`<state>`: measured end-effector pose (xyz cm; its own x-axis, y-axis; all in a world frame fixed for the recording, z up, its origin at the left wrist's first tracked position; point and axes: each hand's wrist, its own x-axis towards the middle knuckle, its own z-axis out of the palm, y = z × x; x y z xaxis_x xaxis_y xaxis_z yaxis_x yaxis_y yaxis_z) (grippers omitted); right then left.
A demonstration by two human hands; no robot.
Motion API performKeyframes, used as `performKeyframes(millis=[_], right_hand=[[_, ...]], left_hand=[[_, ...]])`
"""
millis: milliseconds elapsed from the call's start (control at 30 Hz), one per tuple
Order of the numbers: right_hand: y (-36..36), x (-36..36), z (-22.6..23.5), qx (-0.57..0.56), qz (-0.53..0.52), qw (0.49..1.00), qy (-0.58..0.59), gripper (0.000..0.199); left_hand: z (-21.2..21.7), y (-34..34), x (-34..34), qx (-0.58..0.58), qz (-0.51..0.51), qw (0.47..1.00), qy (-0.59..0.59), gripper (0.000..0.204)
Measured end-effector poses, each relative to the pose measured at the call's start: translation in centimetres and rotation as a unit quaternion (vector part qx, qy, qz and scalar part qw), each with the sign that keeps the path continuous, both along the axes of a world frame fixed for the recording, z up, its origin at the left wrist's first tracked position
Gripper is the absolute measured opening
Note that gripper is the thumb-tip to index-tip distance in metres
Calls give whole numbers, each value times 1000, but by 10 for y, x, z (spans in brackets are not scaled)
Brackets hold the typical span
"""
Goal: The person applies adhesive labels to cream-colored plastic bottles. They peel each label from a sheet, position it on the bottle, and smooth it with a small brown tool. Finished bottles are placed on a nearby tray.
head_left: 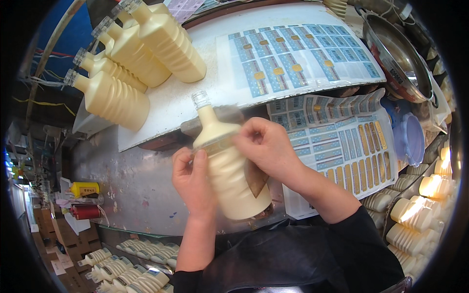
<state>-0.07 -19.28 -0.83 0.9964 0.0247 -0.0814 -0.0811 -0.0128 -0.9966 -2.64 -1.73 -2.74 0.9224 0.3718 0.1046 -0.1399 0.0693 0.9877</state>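
A cream bottle (pixel 229 180) with a ridged body and a clear threaded mouth leans in front of me, its neck toward the white board. My left hand (pixel 193 180) grips its left side, with the thumb against the front near the shoulder. Across the shoulder runs a narrow label strip (pixel 218 145), greyish and slightly blurred. At the strip's right end, the fingers of my right hand (pixel 264 146) are pinched together. Below that hand, a brownish-gold label (pixel 256 179) with a pointed lower corner shows on the bottle's right side. The bottle's back is hidden.
Several cream bottles (pixel 117 100) stand at the far left of the white board (pixel 215 73). Blue-and-gold label sheets (pixel 278 68) lie on it; more sheets (pixel 337 161) lie nearer right. A metal pan (pixel 398 53) and a lilac tub (pixel 409 139) are rightward. Bottle rows (pixel 415 215) flank me.
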Motion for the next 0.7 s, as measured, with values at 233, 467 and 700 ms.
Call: performKeyframes(millis=[233,467,700], right_hand=[[0,0,-1,-14,7,1000,-6,16],[-7,4,-5,9,43,999,13,17],[-25,12,-2,123,79,987,59,28]], left_hand=[[2,0,-1,-2,1,1000,7,8],[21,-8,-2,-17,-12,998,51,24],[30,6,5,114,-71,989,60,35]])
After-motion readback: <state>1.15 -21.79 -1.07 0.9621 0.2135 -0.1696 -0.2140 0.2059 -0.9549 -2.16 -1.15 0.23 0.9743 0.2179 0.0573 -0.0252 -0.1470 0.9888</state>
